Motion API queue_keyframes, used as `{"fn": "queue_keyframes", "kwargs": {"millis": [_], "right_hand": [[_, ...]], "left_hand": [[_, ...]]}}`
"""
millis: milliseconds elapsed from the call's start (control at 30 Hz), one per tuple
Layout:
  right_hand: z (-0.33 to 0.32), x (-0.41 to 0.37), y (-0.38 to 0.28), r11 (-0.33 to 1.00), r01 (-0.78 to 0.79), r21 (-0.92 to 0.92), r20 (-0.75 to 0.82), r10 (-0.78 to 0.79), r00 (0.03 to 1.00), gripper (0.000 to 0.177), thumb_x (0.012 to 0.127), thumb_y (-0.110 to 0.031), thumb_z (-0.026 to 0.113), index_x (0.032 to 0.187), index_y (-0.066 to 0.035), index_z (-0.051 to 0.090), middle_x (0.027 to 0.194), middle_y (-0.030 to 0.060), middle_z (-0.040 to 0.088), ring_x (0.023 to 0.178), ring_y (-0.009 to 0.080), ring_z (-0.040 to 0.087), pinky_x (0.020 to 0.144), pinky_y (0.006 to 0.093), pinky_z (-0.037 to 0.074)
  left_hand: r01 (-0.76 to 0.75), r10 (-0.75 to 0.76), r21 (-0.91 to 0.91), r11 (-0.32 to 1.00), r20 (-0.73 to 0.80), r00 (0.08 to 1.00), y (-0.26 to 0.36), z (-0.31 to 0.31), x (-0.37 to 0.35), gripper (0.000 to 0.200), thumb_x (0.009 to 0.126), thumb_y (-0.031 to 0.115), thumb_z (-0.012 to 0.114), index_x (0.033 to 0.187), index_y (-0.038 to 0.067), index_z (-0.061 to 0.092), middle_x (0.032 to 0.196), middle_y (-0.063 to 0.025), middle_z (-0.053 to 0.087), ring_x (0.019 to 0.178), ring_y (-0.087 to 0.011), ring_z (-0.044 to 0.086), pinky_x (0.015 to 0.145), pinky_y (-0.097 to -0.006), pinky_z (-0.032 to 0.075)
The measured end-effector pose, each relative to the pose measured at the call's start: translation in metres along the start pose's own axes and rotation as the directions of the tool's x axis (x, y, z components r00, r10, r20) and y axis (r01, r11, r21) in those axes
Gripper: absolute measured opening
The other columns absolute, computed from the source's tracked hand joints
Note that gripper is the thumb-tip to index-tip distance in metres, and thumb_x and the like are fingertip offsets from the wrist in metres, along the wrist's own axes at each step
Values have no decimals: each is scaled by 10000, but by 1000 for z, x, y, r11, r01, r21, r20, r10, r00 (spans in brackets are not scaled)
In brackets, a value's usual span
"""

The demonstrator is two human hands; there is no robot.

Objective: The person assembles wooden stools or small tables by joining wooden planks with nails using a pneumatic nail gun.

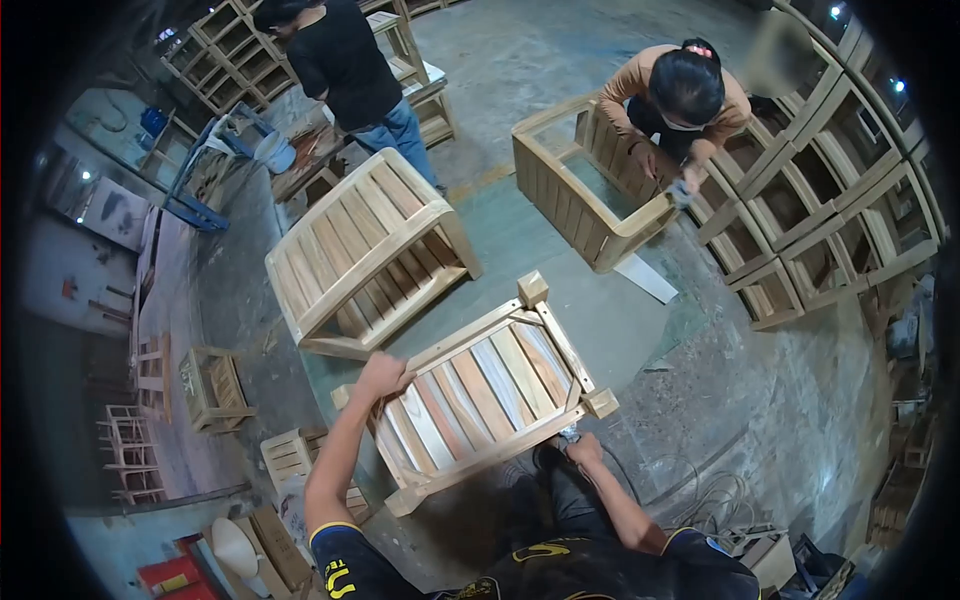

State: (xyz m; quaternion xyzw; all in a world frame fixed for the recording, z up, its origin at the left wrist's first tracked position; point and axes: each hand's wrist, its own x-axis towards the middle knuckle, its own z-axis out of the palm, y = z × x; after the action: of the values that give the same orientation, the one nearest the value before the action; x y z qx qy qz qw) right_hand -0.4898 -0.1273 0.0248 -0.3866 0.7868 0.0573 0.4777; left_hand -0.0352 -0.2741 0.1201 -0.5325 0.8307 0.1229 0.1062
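Observation:
A slatted wooden table frame [470, 395] lies in front of me with its underside up and its short corner legs pointing upward. My left hand [382, 378] is closed around its left rail, near a corner. On the near right side, my right hand [585, 452] is closed on a small metallic tool [569, 433] beside the frame's corner. My fingers hide most of that tool, so its kind does not show. A dark cord or hose runs back from near my right hand.
A slatted wooden table [350, 240] stands beyond on a green mat [500, 240]. At right, a person [690, 95] bends over another wooden frame [590, 190]. A second person [345, 75] stands at the back. Stacked wooden frames [800, 200] line the right; coiled hoses [715, 495] lie on the floor.

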Motion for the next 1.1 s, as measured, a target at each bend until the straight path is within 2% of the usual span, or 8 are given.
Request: {"fn": "queue_keyframes", "kwargs": {"millis": [267, 467, 533, 633, 800, 900, 1000, 1100], "right_hand": [[-45, 18, -9, 994, -47, -96, -10, 46, 999, 379, 692, -194, 659, 1050, -74, 699, 981, 220, 688, 949, 350, 670, 801, 426, 525], [-115, 40, -85, 949, 208, -236, -127, -243, 962, 350, 682, -136, 597, 1017, -111, 695, 908, 200, 694, 873, 346, 679, 753, 437, 523], [-121, 88, -104, 895, 368, -253, -50, -392, 919, 338, 660, -118, 595, 982, -87, 691, 877, 198, 692, 855, 347, 678, 734, 435, 523], [-133, 102, -178, 850, 415, -326, 12, -435, 900, 331, 633, -93, 583, 945, -81, 693, 861, 196, 689, 855, 353, 676, 726, 429, 522], [-101, 141, -267, 681, 606, -411, 153, -604, 782, 300, 631, -89, 574, 907, -25, 673, 847, 208, 684, 831, 351, 676, 690, 417, 529], [-87, 139, -295, 729, 487, -480, 249, -420, 873, 273, 630, -101, 585, 873, -9, 667, 799, 201, 680, 757, 315, 676, 659, 397, 536], [-105, 152, -260, 768, 503, -397, 266, -428, 864, 243, 643, -136, 608, 834, 4, 662, 715, 179, 660, 676, 281, 659, 612, 383, 522], [-152, 146, -190, 746, 559, -362, 190, -528, 828, 207, 704, -172, 608, 793, 14, 622, 625, 122, 594, 594, 221, 584, 553, 388, 458]], "left_hand": [[148, -153, -211, 966, -8, 988, 25, 18, -33, 409, 827, 394, 607, 761, -5, 662, 703, -243, 624, 686, -434, 608, 645, -511, 478], [423, -428, -355, 834, 68, 901, 85, 26, -90, 408, 818, 394, 615, 776, -8, 675, 700, -259, 619, 711, -427, 623, 693, -490, 498], [495, -526, -395, 774, 35, 850, 112, 26, -109, 409, 812, 401, 620, 785, -3, 678, 700, -259, 619, 710, -433, 622, 699, -491, 502], [673, -733, -597, 437, 198, 651, 160, 10, -124, 415, 801, 420, 633, 793, 8, 680, 723, -252, 633, 731, -436, 627, 724, -517, 496], [806, -880, -506, 308, 170, 443, 219, 55, -128, 402, 795, 414, 660, 800, 11, 672, 734, -224, 651, 734, -412, 644, 698, -505, 504], [799, -919, -569, 193, 181, 351, 230, 63, -122, 389, 793, 397, 664, 777, 8, 658, 700, -200, 644, 708, -394, 643, 664, -477, 512], [699, -906, -675, 235, 108, 410, 213, 97, -128, 382, 813, 367, 658, 729, -4, 622, 678, -184, 638, 677, -378, 635, 625, -459, 500], [376, -757, -896, 237, 72, 650, 187, 118, -151, 356, 862, 340, 606, 744, 4, 598, 650, -181, 615, 602, -366, 604, 581, -448, 482]]}}
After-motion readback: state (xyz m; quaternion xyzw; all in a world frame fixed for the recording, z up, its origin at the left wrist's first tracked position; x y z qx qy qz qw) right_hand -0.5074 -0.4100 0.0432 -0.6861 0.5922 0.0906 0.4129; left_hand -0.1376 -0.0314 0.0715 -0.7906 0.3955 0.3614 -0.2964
